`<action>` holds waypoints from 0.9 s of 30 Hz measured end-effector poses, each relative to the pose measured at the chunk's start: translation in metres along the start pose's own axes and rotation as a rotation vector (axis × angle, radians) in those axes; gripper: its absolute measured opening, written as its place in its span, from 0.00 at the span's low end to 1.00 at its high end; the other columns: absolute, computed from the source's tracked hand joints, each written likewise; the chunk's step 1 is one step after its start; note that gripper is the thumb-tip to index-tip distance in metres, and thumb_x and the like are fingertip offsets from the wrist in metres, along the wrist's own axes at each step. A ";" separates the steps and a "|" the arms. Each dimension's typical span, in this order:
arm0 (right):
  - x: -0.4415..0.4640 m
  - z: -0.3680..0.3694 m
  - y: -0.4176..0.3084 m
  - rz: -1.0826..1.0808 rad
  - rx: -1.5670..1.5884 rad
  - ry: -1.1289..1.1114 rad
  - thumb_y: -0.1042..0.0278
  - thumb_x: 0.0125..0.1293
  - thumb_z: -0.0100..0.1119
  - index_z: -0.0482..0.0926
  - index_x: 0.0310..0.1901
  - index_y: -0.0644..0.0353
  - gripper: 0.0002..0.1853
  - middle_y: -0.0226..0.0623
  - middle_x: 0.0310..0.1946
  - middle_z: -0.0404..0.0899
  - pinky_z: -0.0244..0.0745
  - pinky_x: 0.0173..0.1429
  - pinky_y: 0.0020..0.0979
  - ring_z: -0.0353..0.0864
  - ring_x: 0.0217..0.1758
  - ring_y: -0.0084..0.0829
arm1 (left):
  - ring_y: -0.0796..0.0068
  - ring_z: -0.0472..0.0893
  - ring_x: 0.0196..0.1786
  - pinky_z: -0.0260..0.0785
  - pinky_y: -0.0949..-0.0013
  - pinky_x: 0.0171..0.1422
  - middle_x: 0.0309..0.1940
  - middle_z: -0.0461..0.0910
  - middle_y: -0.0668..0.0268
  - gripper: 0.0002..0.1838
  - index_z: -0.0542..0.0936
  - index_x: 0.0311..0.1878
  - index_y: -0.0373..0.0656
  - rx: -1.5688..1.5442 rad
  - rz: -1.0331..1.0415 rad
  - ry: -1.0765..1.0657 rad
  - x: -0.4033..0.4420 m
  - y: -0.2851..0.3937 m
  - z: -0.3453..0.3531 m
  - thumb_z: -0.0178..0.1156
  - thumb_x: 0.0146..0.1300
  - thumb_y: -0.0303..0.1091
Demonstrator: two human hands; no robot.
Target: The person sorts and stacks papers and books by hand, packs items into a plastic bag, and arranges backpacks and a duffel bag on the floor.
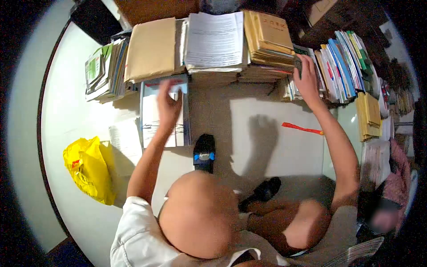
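My left hand (169,107) is over a flat stack of white papers and folders (151,116) on the floor; its fingers are blurred, and whether it holds anything is unclear. My right hand (307,80) has its fingers apart at the books right of the brown envelope pile (271,33), touching or just above them. Between the hands stand a pile of printed sheets (215,40) and, left of it, a large brown envelope (151,49) on a stack.
A yellow plastic bag (90,169) and a loose sheet (124,144) lie at the left. Upright books (340,66) and yellow envelopes (368,115) stand at the right. A red strip (302,128) lies on the floor. At the far left stand booklets (104,71).
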State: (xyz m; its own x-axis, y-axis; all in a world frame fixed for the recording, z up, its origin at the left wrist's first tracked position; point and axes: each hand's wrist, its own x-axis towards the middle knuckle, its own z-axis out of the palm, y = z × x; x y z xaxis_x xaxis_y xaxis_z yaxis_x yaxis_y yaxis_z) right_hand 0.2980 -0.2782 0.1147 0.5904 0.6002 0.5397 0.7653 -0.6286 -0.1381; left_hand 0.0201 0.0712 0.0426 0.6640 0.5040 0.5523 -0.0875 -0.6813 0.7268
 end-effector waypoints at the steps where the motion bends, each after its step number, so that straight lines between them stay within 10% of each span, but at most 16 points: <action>1: 0.014 -0.001 -0.023 -0.104 0.018 -0.001 0.73 0.63 0.54 0.67 0.60 0.57 0.22 0.46 0.56 0.66 0.69 0.60 0.41 0.71 0.59 0.48 | 0.55 0.75 0.54 0.67 0.60 0.58 0.50 0.76 0.57 0.22 0.75 0.51 0.42 0.222 -0.007 0.009 0.014 -0.006 -0.024 0.64 0.50 0.21; 7: 0.058 0.018 -0.123 -0.408 -0.015 -0.380 0.72 0.61 0.55 0.70 0.55 0.59 0.19 0.44 0.51 0.69 0.71 0.58 0.42 0.72 0.56 0.47 | 0.55 0.60 0.71 0.52 0.48 0.73 0.69 0.61 0.60 0.39 0.66 0.65 0.50 0.820 0.204 -0.277 0.063 -0.078 -0.075 0.72 0.48 0.38; 15: 0.057 0.105 -0.211 -0.515 0.260 -0.502 0.69 0.62 0.53 0.71 0.50 0.63 0.15 0.46 0.46 0.72 0.73 0.55 0.42 0.75 0.52 0.46 | 0.52 0.57 0.73 0.47 0.47 0.75 0.70 0.59 0.60 0.35 0.67 0.65 0.53 0.555 0.192 -0.391 0.064 -0.118 -0.099 0.68 0.53 0.40; 20: -0.009 0.184 -0.273 0.172 0.566 -0.674 0.56 0.64 0.60 0.69 0.56 0.64 0.25 0.46 0.51 0.73 0.72 0.57 0.40 0.75 0.54 0.39 | 0.53 0.67 0.66 0.57 0.55 0.70 0.61 0.70 0.51 0.34 0.66 0.66 0.42 0.302 -0.212 0.136 0.011 -0.111 -0.129 0.67 0.58 0.39; 24: -0.064 0.217 -0.308 0.958 1.006 -0.935 0.36 0.56 0.65 0.54 0.66 0.72 0.52 0.58 0.62 0.65 0.63 0.66 0.39 0.65 0.66 0.44 | 0.58 0.72 0.60 0.64 0.61 0.64 0.60 0.68 0.42 0.49 0.62 0.66 0.29 -0.224 -1.101 -0.312 -0.074 -0.147 -0.125 0.65 0.55 0.62; 27: -0.079 0.225 -0.320 0.953 1.295 -1.008 0.34 0.51 0.68 0.63 0.66 0.65 0.50 0.46 0.63 0.69 0.58 0.70 0.36 0.66 0.65 0.38 | 0.57 0.71 0.61 0.64 0.63 0.64 0.60 0.68 0.45 0.52 0.58 0.69 0.30 -0.353 -1.063 -0.342 -0.084 -0.150 -0.127 0.64 0.54 0.63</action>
State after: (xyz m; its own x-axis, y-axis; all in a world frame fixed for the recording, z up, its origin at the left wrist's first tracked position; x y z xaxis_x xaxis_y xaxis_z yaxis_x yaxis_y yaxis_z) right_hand 0.0636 -0.0132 -0.0708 0.4165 0.6514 -0.6342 -0.4483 -0.4597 -0.7666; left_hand -0.1173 0.1983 -0.0609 0.6876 0.5257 -0.5007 0.4660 0.2093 0.8597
